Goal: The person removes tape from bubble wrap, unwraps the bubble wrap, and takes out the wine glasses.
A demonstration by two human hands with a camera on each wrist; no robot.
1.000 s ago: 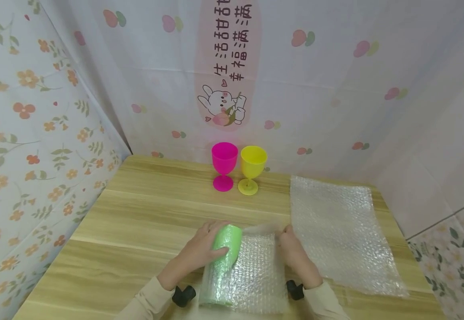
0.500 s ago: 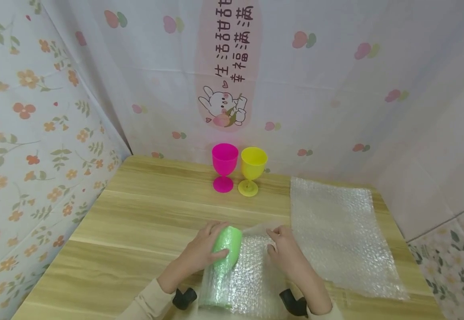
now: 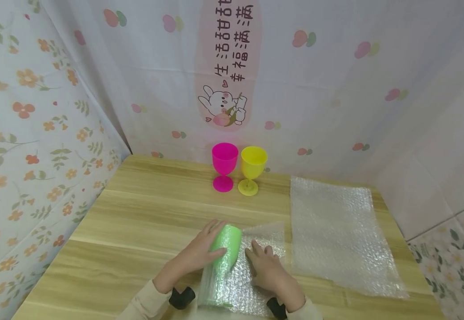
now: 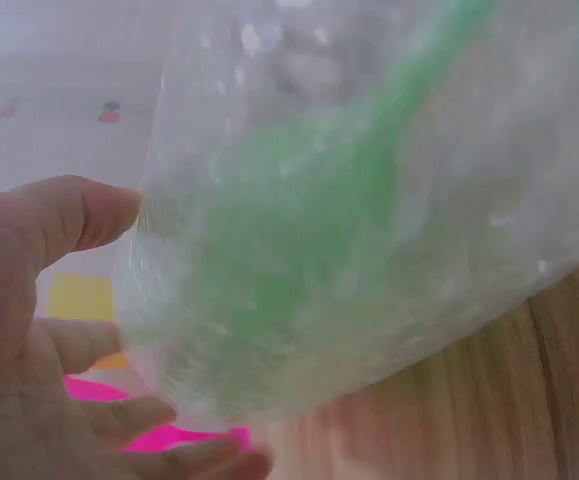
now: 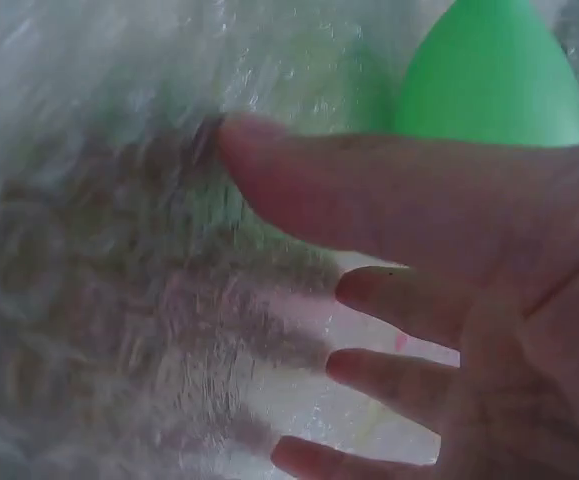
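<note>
A green plastic goblet [image 3: 232,242] lies on its side near the table's front, with its rim end pointing away from me. Bubble wrap [image 3: 238,295] covers part of it, and the free part of that sheet spreads to the right. My left hand [image 3: 204,249] grips the wrapped cup, thumb on the near side and fingers over the far side. In the left wrist view the stem and bowl of the goblet [image 4: 299,220] show blurred through the film. My right hand [image 3: 270,269] rests on the sheet beside the cup, fingers extended; the right wrist view shows them touching the film.
A magenta goblet [image 3: 224,160] and a yellow goblet [image 3: 254,163] stand upright at the table's back edge. Another bubble wrap sheet [image 3: 336,235] lies flat on the right. Patterned cloth [image 3: 156,89] hangs behind and at the left of the wooden table [image 3: 136,213].
My right hand has left the sheet's far right corner and moved left and nearer, onto the sheet beside the cup. The left hand keeps its grip almost in place.
</note>
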